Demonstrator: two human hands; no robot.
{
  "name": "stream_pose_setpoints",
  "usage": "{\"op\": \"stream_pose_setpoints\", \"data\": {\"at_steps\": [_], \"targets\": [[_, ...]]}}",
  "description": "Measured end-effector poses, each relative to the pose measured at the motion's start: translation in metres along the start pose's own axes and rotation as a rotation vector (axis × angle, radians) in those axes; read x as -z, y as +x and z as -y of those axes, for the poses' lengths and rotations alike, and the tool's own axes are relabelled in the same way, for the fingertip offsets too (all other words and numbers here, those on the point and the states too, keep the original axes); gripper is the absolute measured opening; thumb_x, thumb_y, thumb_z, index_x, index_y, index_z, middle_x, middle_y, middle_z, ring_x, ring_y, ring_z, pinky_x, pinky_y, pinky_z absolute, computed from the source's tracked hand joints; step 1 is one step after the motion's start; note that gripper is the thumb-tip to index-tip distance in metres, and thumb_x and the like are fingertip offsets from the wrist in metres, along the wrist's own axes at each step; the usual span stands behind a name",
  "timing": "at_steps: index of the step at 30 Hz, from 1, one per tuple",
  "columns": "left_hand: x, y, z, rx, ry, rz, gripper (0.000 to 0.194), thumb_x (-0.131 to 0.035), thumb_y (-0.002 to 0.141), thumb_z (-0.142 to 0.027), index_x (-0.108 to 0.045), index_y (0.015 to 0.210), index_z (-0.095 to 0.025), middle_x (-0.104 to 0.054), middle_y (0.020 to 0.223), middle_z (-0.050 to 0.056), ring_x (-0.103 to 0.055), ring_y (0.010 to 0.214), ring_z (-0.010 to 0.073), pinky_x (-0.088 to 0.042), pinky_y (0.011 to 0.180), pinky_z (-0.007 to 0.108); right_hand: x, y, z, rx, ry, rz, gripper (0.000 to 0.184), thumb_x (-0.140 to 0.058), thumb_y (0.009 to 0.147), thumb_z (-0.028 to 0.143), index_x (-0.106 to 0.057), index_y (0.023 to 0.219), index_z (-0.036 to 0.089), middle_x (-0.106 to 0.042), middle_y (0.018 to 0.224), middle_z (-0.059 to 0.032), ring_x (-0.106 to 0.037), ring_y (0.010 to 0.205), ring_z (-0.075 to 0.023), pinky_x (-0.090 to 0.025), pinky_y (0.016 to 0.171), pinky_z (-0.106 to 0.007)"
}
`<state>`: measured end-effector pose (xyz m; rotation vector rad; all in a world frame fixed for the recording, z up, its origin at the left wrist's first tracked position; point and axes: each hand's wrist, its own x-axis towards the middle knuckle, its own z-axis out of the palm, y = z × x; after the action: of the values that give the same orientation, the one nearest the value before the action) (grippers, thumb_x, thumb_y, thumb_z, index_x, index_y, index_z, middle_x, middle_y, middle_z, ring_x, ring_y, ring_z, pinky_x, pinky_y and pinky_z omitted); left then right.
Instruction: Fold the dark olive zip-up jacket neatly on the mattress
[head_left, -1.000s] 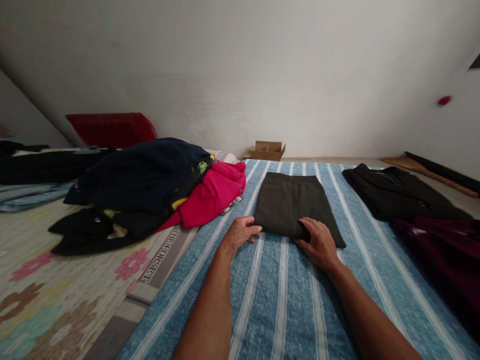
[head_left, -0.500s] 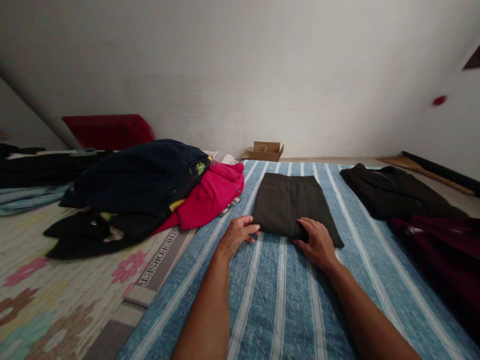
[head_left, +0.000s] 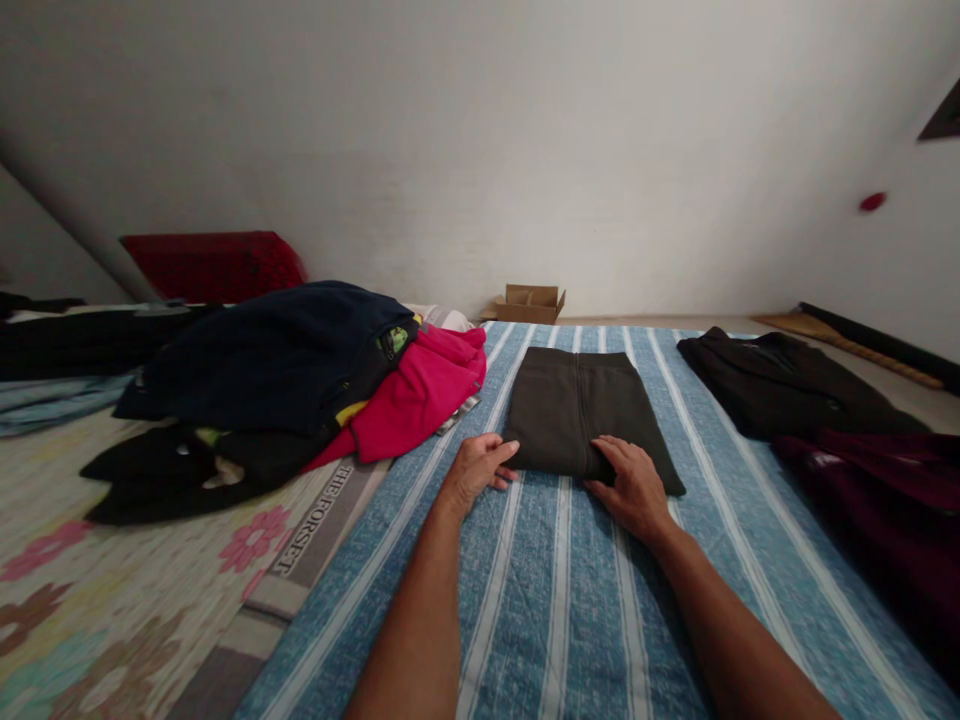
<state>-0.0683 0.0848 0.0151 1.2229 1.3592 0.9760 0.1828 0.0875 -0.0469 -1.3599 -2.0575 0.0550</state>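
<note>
A dark olive zip-up jacket (head_left: 562, 405), folded into a neat rectangle, lies on the blue-and-white striped bedding (head_left: 517, 620), with its zip running down the middle. At its near left corner is my left hand (head_left: 476, 472), thumb and fingers apart, the thumb tip touching or very close to the cloth. My right hand (head_left: 631, 487) rests on the near edge right of the zip, fingers stretched out over the fabric and thumb at the edge. Neither hand grips the jacket.
To the left, a navy garment (head_left: 262, 355) and a bright pink one (head_left: 424, 400) are heaped on a floral mat (head_left: 187, 590). Dark clothing (head_left: 780, 380) and a maroon garment (head_left: 892, 500) lie on the right. A cardboard box (head_left: 529, 304) and a red case-like object (head_left: 217, 265) stand by the wall.
Both hands and the jacket stay almost as they were. The view has shifted very slightly.
</note>
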Motion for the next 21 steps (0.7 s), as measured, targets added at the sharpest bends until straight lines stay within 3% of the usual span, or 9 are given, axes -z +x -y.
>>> {"op": "stream_pose_setpoints", "data": {"at_steps": [7, 14, 21], "targets": [[-0.0035, 0.0061, 0.0044, 0.053, -0.010, -0.064, 0.037, -0.070, 0.065, -0.043, -0.045, 0.066, -0.016, -0.054, 0.060, -0.003, -0.064, 0.048, 0.0133, -0.040, 0.035, 0.014, 0.0009, 0.0004, 0.0010, 0.015, -0.013, -0.002, 0.049, -0.060, 0.074, 0.032, -0.053, 0.120, 0.017, -0.056, 0.123, -0.0113, -0.050, 0.112, -0.0269, -0.035, 0.097, -0.045], [-0.0043, 0.0068, 0.0031, 0.084, -0.004, -0.100, 0.030, -0.071, 0.065, -0.035, -0.048, 0.073, -0.016, -0.057, 0.060, -0.002, -0.064, 0.046, 0.0150, -0.041, 0.035, 0.015, 0.0027, 0.0005, 0.0030, 0.014, -0.003, -0.006, 0.047, -0.059, 0.075, 0.031, -0.053, 0.120, 0.019, -0.056, 0.123, -0.0113, -0.051, 0.112, -0.0272, -0.034, 0.098, -0.046], [-0.0050, 0.0063, 0.0023, 0.083, -0.012, -0.111, 0.027, -0.065, 0.069, -0.025, -0.046, 0.087, -0.017, -0.061, 0.074, -0.001, -0.063, 0.045, 0.0132, -0.042, 0.035, 0.017, 0.0032, 0.0007, 0.0035, 0.006, -0.002, 0.002, 0.047, -0.059, 0.075, 0.030, -0.053, 0.120, 0.018, -0.056, 0.123, -0.0114, -0.050, 0.113, -0.0274, -0.034, 0.098, -0.046]]}}
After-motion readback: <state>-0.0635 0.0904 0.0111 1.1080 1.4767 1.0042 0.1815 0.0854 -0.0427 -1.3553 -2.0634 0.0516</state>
